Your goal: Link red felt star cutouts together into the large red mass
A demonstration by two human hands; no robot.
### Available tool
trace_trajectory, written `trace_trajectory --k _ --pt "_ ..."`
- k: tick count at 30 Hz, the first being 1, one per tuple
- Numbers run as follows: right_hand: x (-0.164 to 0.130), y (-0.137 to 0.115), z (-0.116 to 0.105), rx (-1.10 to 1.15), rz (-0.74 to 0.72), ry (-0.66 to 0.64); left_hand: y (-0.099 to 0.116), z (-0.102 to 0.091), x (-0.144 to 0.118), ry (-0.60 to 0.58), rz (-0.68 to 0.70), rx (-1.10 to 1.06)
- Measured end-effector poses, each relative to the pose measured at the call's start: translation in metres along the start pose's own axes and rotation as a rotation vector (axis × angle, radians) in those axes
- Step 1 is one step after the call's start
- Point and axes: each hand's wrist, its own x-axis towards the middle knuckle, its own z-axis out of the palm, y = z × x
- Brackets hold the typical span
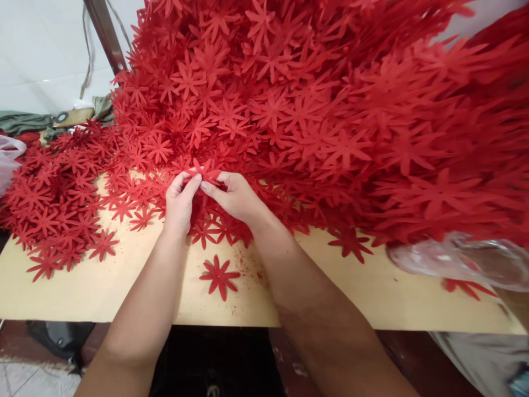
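A huge heap of red flower-shaped cut-outs (314,110) covers the back and right of a pale wooden board (124,281). My left hand (179,201) and my right hand (233,196) meet at the heap's front edge. Both pinch the same red flower cut-out (204,170) between thumb and fingers, held just above the pile. A single red flower (219,275) lies flat on the board below my hands, between my forearms.
More loose red flowers (53,204) spread over the board's left side. A clear plastic bag (458,259) lies at the right edge, another bag (8,157) at the far left. A metal post (105,36) and green cloth (25,122) stand behind.
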Motion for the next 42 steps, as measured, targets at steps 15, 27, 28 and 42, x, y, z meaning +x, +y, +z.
trace_trajectory --k 15,27,28,42 --pt "0.001 -0.005 -0.023 -0.209 -0.144 0.377 -0.004 -0.006 0.005 0.079 -0.012 0.139" --pt "0.001 -0.004 -0.002 -0.049 -0.019 0.116 -0.003 0.002 -0.001 0.015 -0.06 0.205" --pt "0.001 -0.004 -0.002 -0.048 -0.031 0.144 -0.003 0.002 -0.002 -0.007 -0.052 0.192" --pt "0.005 -0.007 -0.018 0.003 -0.023 0.486 -0.004 -0.002 0.002 0.17 0.167 0.244"
